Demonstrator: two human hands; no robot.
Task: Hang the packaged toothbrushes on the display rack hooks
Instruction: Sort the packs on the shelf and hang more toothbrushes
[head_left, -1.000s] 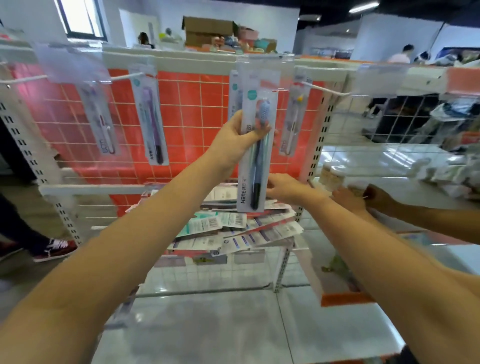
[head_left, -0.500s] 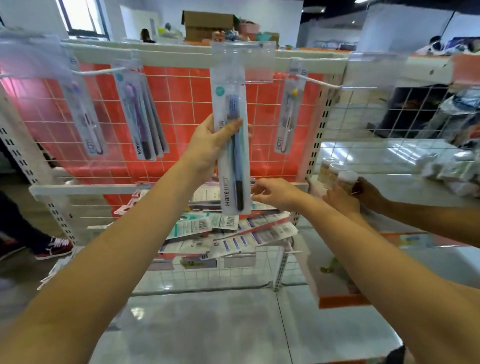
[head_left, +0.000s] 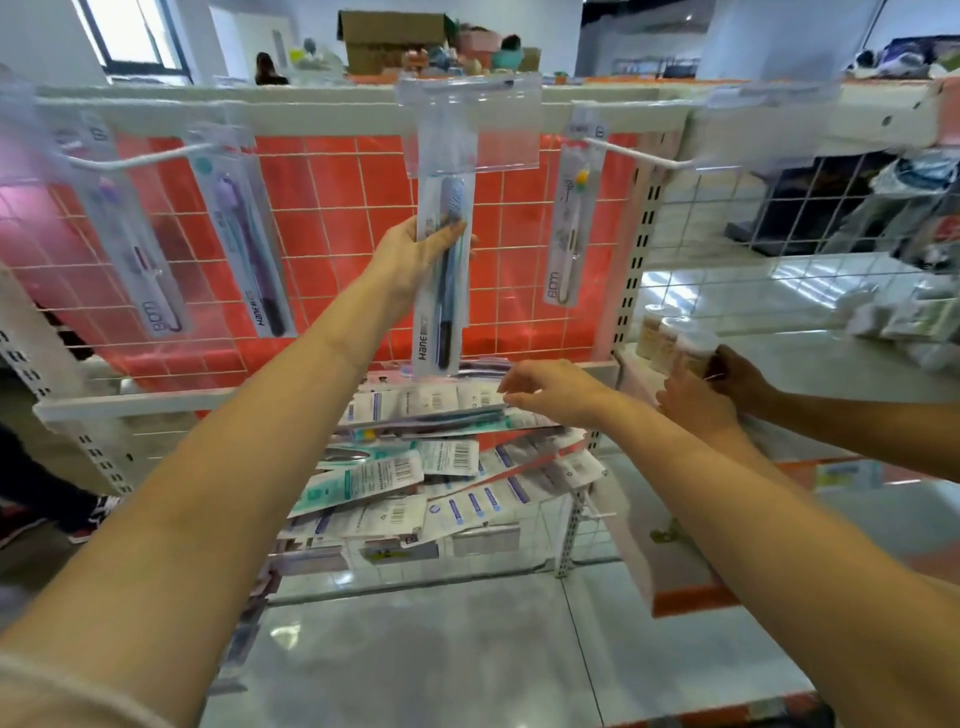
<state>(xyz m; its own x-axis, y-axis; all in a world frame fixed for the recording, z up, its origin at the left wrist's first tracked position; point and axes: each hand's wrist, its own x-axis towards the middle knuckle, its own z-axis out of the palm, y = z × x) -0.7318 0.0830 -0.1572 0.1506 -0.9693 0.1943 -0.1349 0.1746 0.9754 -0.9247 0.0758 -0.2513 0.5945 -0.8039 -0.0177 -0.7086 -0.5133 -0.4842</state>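
My left hand (head_left: 415, 254) grips a packaged dark blue toothbrush (head_left: 441, 312), holding it upright under the clear label holder (head_left: 470, 127) of the middle hook. My right hand (head_left: 550, 389) reaches with loosely bent fingers over the pile of packaged toothbrushes (head_left: 431, 467) on the lower wire shelf, fingertips touching a top package. Other packs hang on the rack: a purple one (head_left: 249, 244) and a pale one (head_left: 130, 249) at the left, and a yellow-headed one (head_left: 574, 218) on the right hook (head_left: 639, 153).
The rack has a red wire grid back (head_left: 337, 208) and white perforated uprights (head_left: 631, 270). Another person's hands (head_left: 717, 384) handle small jars (head_left: 675, 338) on the shelf to the right. A glossy shelf (head_left: 441, 649) lies below. Someone's shoe (head_left: 88, 519) is at the left.
My left hand has raised the blue toothbrush pack higher, its top now behind the clear label holder. My right hand has dropped slightly onto the pile.
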